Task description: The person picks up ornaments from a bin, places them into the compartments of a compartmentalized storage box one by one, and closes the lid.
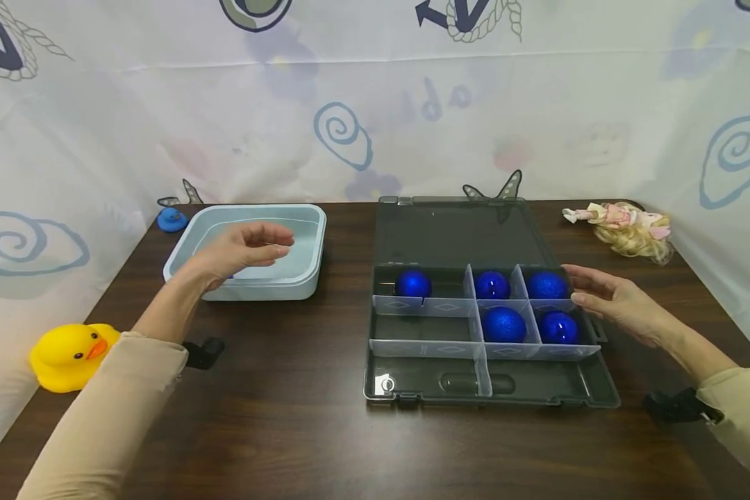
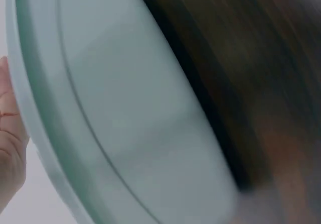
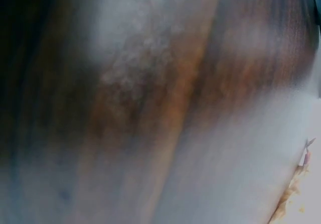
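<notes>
My left hand [image 1: 240, 253] hovers over the pale blue plastic bin [image 1: 317, 239], thumb apart from the loosely bent fingers, nothing visible between them. A speck of blue shows by that wrist inside the bin. In the left wrist view the bin's side [image 2: 130, 93] fills the middle, with part of the hand [image 2: 11, 133] behind its rim. My right hand [image 1: 619, 302] is at the right edge of the grey divided box [image 1: 425, 389], fingertips close to a glittery blue ball [image 1: 546, 285]; contact is unclear. Several blue balls sit in the back and middle rows, including a shiny one [image 1: 559, 328].
The box's lid [image 1: 456, 229] lies folded back. A blond doll [image 1: 631, 226] lies at the back right. A yellow rubber duck [image 1: 65, 357] stands at the left edge, and a small blue duck [image 1: 171, 219] beside the bin. A printed curtain [image 1: 412, 125] hangs behind the table.
</notes>
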The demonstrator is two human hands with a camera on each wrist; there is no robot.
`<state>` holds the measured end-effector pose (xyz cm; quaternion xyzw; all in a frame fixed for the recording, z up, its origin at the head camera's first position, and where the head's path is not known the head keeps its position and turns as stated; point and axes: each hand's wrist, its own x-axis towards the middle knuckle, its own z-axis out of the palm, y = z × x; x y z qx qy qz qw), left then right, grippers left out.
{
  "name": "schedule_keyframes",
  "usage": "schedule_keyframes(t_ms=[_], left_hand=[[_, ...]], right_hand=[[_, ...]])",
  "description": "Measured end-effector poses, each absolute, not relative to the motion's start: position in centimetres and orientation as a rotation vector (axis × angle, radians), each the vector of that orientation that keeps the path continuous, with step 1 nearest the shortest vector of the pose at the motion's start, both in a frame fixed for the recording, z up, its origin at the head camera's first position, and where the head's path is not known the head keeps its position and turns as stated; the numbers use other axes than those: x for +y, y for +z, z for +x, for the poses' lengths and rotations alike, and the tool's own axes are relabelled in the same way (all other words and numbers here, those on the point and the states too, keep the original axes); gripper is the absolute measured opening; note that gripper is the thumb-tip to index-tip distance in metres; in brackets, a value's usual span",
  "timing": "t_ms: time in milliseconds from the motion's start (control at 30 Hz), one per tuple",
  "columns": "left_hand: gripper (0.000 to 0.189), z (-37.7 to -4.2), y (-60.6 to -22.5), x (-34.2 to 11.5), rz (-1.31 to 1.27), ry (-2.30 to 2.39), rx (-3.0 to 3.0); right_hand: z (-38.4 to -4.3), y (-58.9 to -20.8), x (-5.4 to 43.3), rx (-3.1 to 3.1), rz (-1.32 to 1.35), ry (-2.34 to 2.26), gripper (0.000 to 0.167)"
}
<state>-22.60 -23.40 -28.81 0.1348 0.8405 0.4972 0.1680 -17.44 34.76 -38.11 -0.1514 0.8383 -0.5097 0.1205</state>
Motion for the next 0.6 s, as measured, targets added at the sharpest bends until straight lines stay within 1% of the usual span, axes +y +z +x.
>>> schedule_keyframes(t_ms=[100,233,333,600], left_hand=[[0.052,-22.9,-28.9,-26.4,0.316,1.367,2.461],[0.056,-23.3,-29.1,-28.9,0.215,1.249,2.589],[0.056,-23.5,-29.4,-30.0,0.156,1.149,2.675],[0.054,-23.3,-29.9,-31.3,0.13,0.944,2.754]], right_hand=[[-17.5,-37.9,34.7,2.472,-0.436,-1.456,0.054],[-17.3,-38.0,34.7,2.484,-0.435,-1.446,0.054],[-17.2,-38.1,34.7,2.493,-0.435,-1.444,0.054],[-17.2,-38.0,34.6,2.498,-0.446,-1.44,0.053]])
